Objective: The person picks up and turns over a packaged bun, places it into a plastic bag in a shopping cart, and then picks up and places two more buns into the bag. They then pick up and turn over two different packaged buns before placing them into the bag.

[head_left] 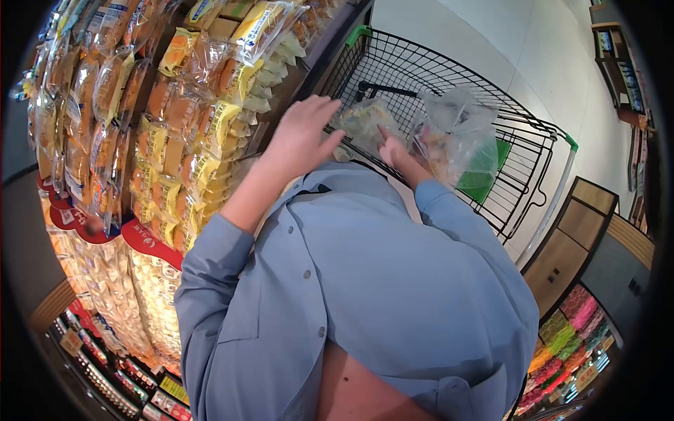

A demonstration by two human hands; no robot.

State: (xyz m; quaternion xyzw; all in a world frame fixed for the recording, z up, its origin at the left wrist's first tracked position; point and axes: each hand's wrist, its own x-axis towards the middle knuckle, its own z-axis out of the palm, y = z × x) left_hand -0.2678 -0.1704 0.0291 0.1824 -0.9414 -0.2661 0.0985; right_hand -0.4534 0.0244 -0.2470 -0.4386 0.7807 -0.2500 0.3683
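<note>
My left hand [300,137] is raised between the bread shelf and the shopping cart, fingers spread and holding nothing. Close to its fingertips is a clear plastic bag [366,121] with pale and yellowish contents I cannot make out. My right hand [395,149] reaches over the cart's near side, its index finger stretched out against that bag; its other fingers are partly hidden. Right of my right hand, a larger clear plastic bag [453,133] with reddish and orange contents sits in the black wire shopping cart [421,52].
Packaged buns in yellow wrappers [217,130] and bagged bread loaves [105,91] fill the shelf on my left. A green panel [484,172] is at the cart's handle end. Pale floor [544,42] lies beyond, and a wooden cabinet [572,238] stands right.
</note>
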